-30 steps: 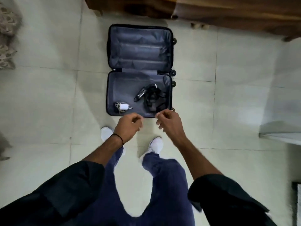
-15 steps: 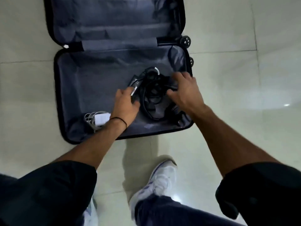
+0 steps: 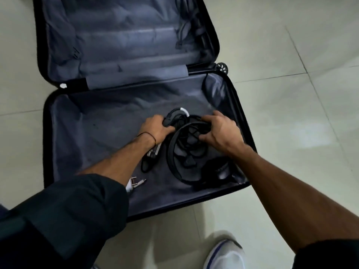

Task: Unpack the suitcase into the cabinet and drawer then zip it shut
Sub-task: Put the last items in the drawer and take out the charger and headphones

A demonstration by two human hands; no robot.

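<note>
A dark suitcase (image 3: 48, 144) lies open flat on the floor, grey lining showing in both halves. In its near half sits a tangle of black cables (image 3: 184, 150) with a headband-like black loop. My left hand (image 3: 157, 129) grips the left side of the tangle near a black plug. My right hand (image 3: 219, 131) grips the cables' upper right part, fingers curled over them. A small silver device (image 3: 154, 152) lies under my left wrist. A white charger (image 3: 134, 183) peeks out beside my left sleeve, mostly hidden.
Pale tiled floor (image 3: 291, 113) surrounds the suitcase. A suitcase wheel (image 3: 222, 67) sticks out at the hinge on the right. My white shoe (image 3: 225, 253) stands on the tiles just in front of the case. The far half of the case holds nothing I can see.
I have bent down closer to the suitcase. Both hands moved from above its near edge into the case and closed on the black cable tangle.
</note>
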